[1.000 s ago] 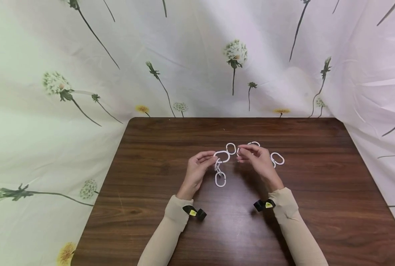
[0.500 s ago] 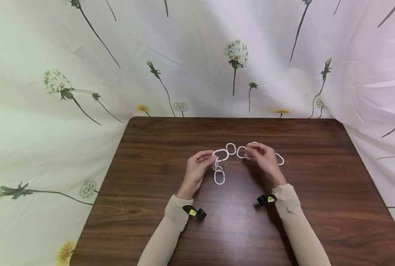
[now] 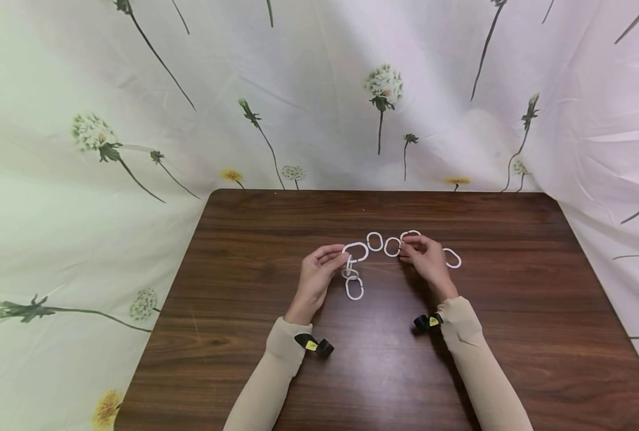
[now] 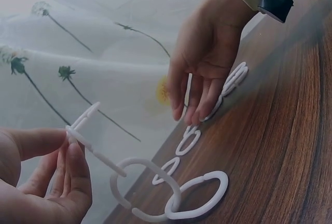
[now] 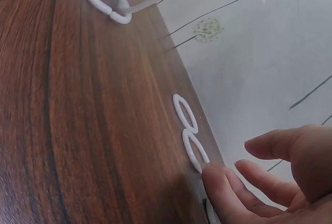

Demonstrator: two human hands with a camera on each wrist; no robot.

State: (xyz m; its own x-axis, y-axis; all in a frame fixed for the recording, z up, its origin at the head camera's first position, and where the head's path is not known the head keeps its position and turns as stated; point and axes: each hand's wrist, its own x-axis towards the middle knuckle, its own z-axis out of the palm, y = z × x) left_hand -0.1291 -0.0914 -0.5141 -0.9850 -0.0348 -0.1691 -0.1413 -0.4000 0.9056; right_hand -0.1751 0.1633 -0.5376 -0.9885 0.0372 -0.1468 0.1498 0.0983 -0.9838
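Observation:
My left hand pinches the top link of a short chain of white oval plastic links between thumb and fingertips. The other chain links hang below it over the table in the left wrist view. My right hand hovers over the loose links, its thumb apart from its fingers in the right wrist view, nothing pinched between them. Its fingertips reach the edge of a loose link. Another loose link lies just left of that one. One more link is partly hidden behind the right hand.
A further white link shows to the right of my right hand, partly covered by it. Everything lies on a dark wood-grain table. A pale cloth with dandelion prints hangs behind the table and at its sides.
My right hand has shifted a little right, uncovering the loose link near its fingertips. The left hand keeps its pinch on the chain, whose lower links have swung slightly left.

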